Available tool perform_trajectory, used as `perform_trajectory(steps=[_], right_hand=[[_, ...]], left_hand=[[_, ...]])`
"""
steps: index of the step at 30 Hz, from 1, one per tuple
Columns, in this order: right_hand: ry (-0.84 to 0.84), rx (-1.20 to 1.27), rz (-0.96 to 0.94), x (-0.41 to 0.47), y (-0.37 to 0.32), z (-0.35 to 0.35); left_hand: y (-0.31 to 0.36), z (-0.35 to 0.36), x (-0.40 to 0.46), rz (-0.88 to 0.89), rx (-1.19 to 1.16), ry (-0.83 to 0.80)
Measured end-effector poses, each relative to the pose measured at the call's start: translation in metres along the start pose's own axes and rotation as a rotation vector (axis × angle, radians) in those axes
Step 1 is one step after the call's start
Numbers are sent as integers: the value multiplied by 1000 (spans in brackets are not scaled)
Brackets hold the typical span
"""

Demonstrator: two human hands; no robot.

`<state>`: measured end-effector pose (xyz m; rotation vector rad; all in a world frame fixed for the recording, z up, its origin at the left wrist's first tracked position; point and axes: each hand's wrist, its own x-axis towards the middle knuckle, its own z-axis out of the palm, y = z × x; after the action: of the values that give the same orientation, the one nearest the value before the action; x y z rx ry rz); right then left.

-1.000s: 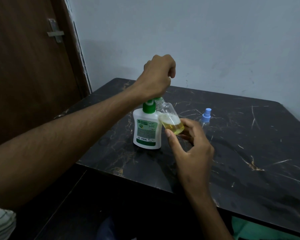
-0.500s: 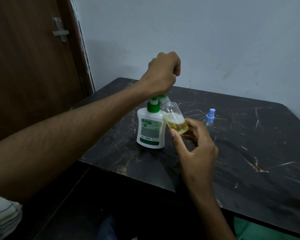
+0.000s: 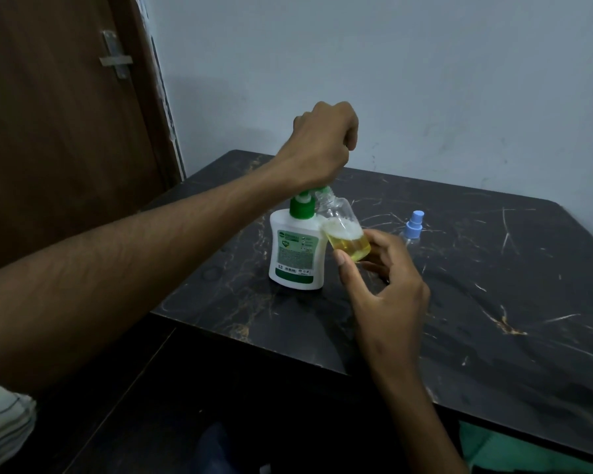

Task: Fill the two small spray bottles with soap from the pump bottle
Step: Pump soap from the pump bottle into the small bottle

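The left hand point(image 3: 324, 145), curled into a fist with the forearm stretched in from the lower left, is set down on the green pump head point(image 3: 303, 204) of the white soap pump bottle point(image 3: 295, 249), which stands upright on the dark marbled bench point(image 3: 493, 302). A clear small spray bottle point(image 3: 344, 234), uncapped, tilted with its neck at the pump spout and partly filled with yellow soap, is pinched at its base by the thumb and fingertips of the right hand point(image 3: 387, 285). A second spray bottle with a blue cap point(image 3: 414, 227) is seen standing on the bench just behind the right hand.
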<state>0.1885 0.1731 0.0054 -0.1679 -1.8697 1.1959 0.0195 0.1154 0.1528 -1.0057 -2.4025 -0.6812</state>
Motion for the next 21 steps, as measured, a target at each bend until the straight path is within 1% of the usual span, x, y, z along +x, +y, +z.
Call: perform_trajectory(steps=[6,9,16,21], right_hand=[[-6,-1,3,0,-2,0],[1,4,-4,0,-1,0],[-5,7,1,0,0,0],[-4,12,1,0,-1,1]], left_hand=[[-1,-2,0,-20,-15,-1],[-1,-2,2,-9,1,12],[1,1,0,8,16,-17],[5,-5,1,27,51,3]])
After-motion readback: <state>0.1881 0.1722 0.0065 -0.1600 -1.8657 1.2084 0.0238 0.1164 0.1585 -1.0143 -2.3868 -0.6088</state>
